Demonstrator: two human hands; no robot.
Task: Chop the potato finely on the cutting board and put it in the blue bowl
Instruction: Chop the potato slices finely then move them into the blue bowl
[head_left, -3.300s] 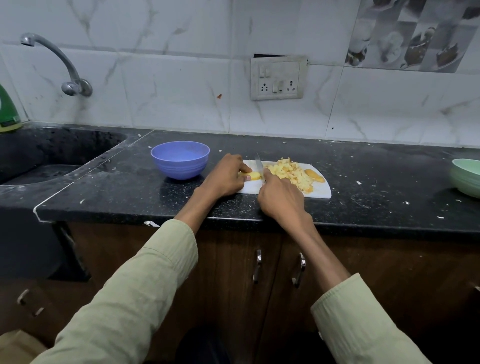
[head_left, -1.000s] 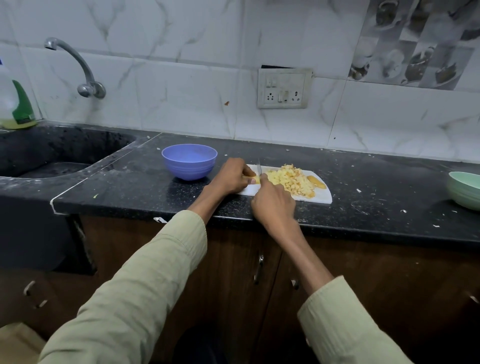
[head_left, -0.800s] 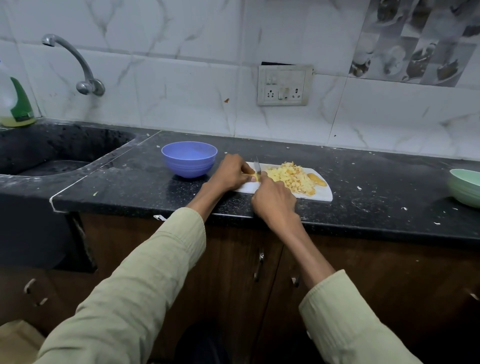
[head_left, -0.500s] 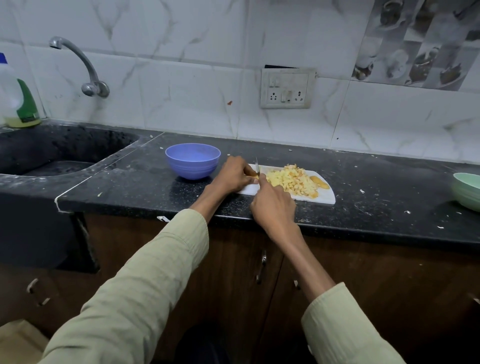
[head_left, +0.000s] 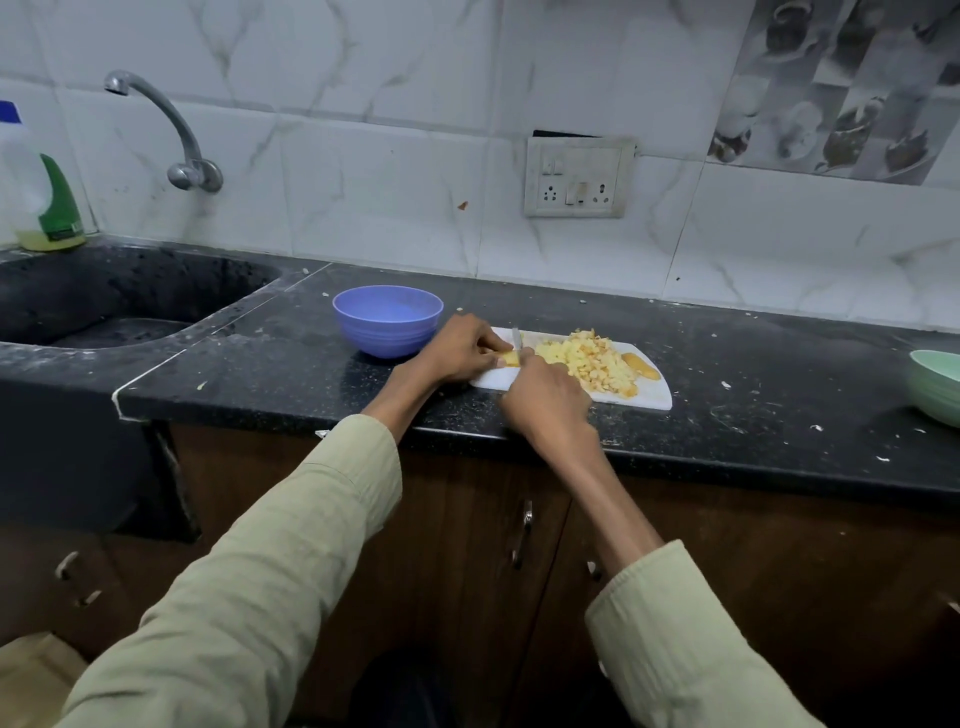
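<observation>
A white cutting board (head_left: 652, 397) lies on the black counter. On it sits a heap of finely chopped yellow potato (head_left: 592, 361), with one larger slice (head_left: 640, 367) at its right end. My left hand (head_left: 460, 349) pinches a small uncut potato piece (head_left: 510, 358) at the board's left end. My right hand (head_left: 548, 402) grips a knife; only its blade tip (head_left: 516, 338) shows, standing just right of that piece. The handle is hidden under my fingers. The blue bowl (head_left: 387, 319) stands left of the board and looks empty.
A dark sink (head_left: 104, 306) with a metal tap (head_left: 171, 130) lies to the left, a detergent bottle (head_left: 44, 197) behind it. A pale green bowl (head_left: 937, 384) stands at the right edge. Potato scraps dot the counter (head_left: 779, 405). A wall socket (head_left: 576, 179) is behind the board.
The uncut piece under my left hand has become shorter as the knife kept cutting. Both hands stay in the same place on the board; the view shifted slightly.
</observation>
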